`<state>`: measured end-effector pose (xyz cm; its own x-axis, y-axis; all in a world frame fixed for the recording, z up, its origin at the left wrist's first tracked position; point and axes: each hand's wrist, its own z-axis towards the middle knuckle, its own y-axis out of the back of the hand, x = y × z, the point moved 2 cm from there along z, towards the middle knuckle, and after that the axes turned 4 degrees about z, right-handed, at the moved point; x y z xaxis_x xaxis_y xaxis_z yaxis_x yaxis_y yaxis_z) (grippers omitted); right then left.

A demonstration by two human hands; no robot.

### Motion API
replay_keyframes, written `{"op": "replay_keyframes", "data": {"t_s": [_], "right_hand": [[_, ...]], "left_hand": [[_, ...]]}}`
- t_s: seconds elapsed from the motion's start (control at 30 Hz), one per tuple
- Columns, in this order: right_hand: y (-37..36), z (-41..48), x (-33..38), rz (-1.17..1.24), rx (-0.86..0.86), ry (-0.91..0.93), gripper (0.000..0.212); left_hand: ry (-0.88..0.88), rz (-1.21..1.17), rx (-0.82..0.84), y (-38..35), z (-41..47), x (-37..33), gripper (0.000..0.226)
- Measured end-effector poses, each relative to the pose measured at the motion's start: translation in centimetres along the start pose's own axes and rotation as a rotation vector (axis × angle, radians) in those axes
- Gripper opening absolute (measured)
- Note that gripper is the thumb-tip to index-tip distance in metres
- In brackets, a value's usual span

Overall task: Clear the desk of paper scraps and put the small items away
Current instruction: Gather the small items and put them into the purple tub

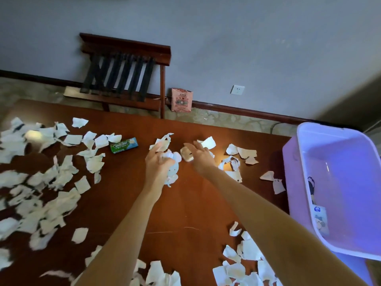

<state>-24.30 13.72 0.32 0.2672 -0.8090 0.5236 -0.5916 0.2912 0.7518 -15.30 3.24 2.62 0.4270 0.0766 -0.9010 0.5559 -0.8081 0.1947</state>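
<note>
The left hand (158, 162) curls its fingers round a wad of paper scraps (173, 162) above the middle of the desk (185, 207). The right hand (201, 156) reaches with straight, loosely spread fingers just beside a small beige item (186, 156). Loose torn scraps (61, 172) litter the desk. A Doublemint gum pack (123, 145) lies left of both hands, and a purple plastic tub (292, 174) stands at the right edge.

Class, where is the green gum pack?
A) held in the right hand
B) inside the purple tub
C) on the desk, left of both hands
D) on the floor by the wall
C: the green gum pack lies on the desk, left of the left hand gripping paper scraps.
</note>
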Motion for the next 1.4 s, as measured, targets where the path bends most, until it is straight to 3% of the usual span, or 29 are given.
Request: {"op": "replay_keyframes", "data": {"t_s": [0.1, 0.2, 0.37, 0.5, 0.57, 0.7, 0.83, 1.0, 1.1, 1.23, 1.4], "right_hand": [[-0.1, 0.6, 0.5, -0.172, 0.048, -0.005, 0.054], [-0.5, 0.7, 0.6, -0.292, -0.007, 0.034, 0.049], [-2.0, -0.4, 0.4, -0.487, 0.108, 0.125, 0.062], [-1.7, -2.3, 0.1, -0.377, 0.152, 0.076, 0.068], [-0.5, -3.5, 0.2, -0.173, 0.072, 0.014, 0.063], [4.4, -6.4, 0.1, 0.129, -0.265, -0.026, 0.038], [10.6, -10.4, -2.3, 0.222, -0.473, -0.025, 0.052], [16.1, -15.9, -9.2, 0.256, -0.670, -0.183, 0.049], [17.7, -18.7, -14.8, 0.245, -0.632, -0.370, 0.048], [16.8, -21.1, -21.4, 0.115, -0.403, -0.570, 0.043], [13.2, -22.3, -27.6, -0.113, -0.095, -0.618, 0.050]], "left_hand": [[0.079, -0.052, 0.052, 0.1, 0.9, -0.2, 0.004], [0.104, -0.143, 0.030, -0.1, 1.6, -0.2, 0.011], [0.183, -0.167, -0.067, -0.1, 1.6, 0.2, 0.017], [0.231, -0.179, -0.090, 0.2, 0.8, 0.0, 0.028], [0.235, -0.203, -0.075, -0.2, 0.1, -0.9, 0.026], [0.212, -0.311, 0.051, -3.1, -1.8, -3.8, 0.034], [0.120, -0.252, 0.173, -8.0, -3.8, -6.8, 0.035], [0.050, -0.237, 0.428, -15.2, -7.5, -10.4, 0.022], [0.016, -0.180, 0.561, -19.6, -10.5, -11.7, 0.015], [-0.001, -0.117, 0.730, -24.2, -13.4, -11.7, 0.020], [0.083, -0.005, 0.814, -28.9, -15.7, -9.0, 0.019]]}}
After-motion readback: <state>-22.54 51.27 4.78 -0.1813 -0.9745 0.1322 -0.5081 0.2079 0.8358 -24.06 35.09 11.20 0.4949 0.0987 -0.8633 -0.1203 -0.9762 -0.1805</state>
